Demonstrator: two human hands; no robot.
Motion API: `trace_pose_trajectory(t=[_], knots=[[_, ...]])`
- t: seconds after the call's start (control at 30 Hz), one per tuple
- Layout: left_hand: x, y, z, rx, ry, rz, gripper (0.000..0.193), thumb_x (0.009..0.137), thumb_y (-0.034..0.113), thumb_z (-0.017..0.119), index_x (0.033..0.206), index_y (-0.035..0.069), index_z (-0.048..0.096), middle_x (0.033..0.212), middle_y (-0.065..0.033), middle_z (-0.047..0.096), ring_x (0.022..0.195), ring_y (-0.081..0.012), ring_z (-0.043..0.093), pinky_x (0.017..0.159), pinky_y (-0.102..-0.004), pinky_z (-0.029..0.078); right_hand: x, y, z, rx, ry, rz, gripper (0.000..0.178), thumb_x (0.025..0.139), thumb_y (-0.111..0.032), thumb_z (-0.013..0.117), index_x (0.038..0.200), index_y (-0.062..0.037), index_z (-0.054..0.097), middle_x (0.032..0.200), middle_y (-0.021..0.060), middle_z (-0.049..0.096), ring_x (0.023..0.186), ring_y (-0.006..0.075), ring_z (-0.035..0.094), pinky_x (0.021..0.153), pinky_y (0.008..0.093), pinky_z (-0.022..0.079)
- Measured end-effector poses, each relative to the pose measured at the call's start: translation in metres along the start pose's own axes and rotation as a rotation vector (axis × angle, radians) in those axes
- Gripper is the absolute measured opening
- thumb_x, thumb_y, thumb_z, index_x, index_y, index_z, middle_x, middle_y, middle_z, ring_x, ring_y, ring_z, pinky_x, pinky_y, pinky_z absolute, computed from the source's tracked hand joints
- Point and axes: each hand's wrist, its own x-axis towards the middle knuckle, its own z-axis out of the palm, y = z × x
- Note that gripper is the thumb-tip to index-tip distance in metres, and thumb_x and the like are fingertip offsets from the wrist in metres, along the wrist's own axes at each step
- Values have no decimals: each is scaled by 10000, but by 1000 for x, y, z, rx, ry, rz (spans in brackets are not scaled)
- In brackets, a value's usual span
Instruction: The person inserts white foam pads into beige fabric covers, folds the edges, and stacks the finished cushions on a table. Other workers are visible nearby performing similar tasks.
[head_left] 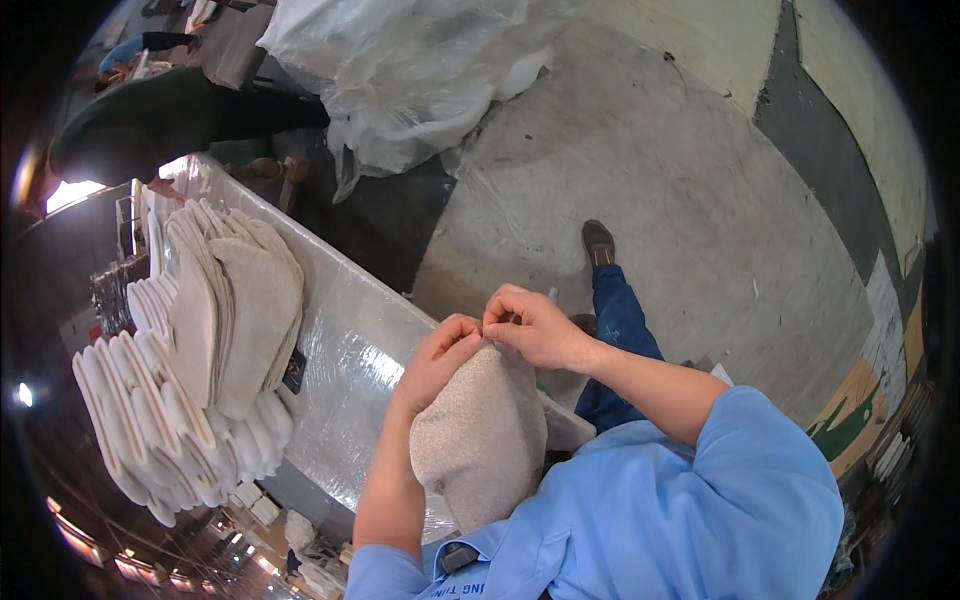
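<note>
Nearest, the blue shirt [680, 490] filled five o'clock from the fingers. Folded beige pieces [250, 310] lay at nine, beyond the plastic-wrapped surface [335, 380]. The left hand [438, 365], nearer the beige cover [480, 440]'s middle, and the right hand [541, 330] pinched its top edge; it stretched toward six, long axis twelve-to-six, its contents hidden.

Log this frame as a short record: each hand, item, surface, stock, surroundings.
left hand: pinching the item's top edge
right hand: pinching the same edge, close beside the left
item: beige fabric piece
surface: table covered in shiny clear plastic
stock, picture left: beige stack; white folded pieces
surroundings: crumpled plastic sheeting; person in dark clothing; grey floor
</note>
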Motion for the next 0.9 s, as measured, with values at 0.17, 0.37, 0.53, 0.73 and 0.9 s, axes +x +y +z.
trace_pose_trajectory(t=[0.17, 0.37, 0.53, 0.73, 0.9], knots=[[25, 36, -12, 485, -204, 0, 346, 1038, 355, 707, 1095, 14, 705, 1095, -26, 568, 980, -125, 565, 872, -300, 478, 2, 0, -3, -53, 56, -79, 130, 944, -159, 729, 964, -32, 716, 1033, 95, 635, 960, 221, 638, 867, 347, 503], [47, 43, -9, 603, -423, 20, 345, 1024, 357, 713, 976, 16, 707, 1017, -39, 545, 922, -151, 552, 846, -312, 471, -14, 7, -8, -97, 37, -102, 123, 1017, -149, 681, 1071, -42, 703, 1077, 42, 629, 971, 148, 611, 870, 311, 498], [49, 28, -10, 508, -373, 43, 361, 1030, 297, 700, 835, 4, 619, 943, -13, 519, 858, -135, 509, 787, -304, 437, -52, 41, 9, 401, 239, 203, 235, 1088, -260, 639, 1194, -51, 621, 1028, -1, 639, 903, 86, 573, 810, 258, 481], [44, 9, 1, 245, -246, -6, 321, 1033, 213, 689, 793, 13, 613, 920, 18, 514, 862, -91, 494, 776, -278, 411, -82, 53, 53, 413, 354, 296, 286, 1122, -309, 569, 971, -73, 627, 869, -55, 553, 808, 69, 468, 729, 253, 403], [44, -9, 5, -72, -218, -25, 310, 1054, 180, 671, 788, 38, 593, 902, 40, 505, 835, -63, 479, 740, -261, 396, -70, 55, 63, 470, 489, 305, 281, 1132, -344, 545, 990, -120, 638, 900, -75, 545, 825, 56, 453, 749, 231, 389]])
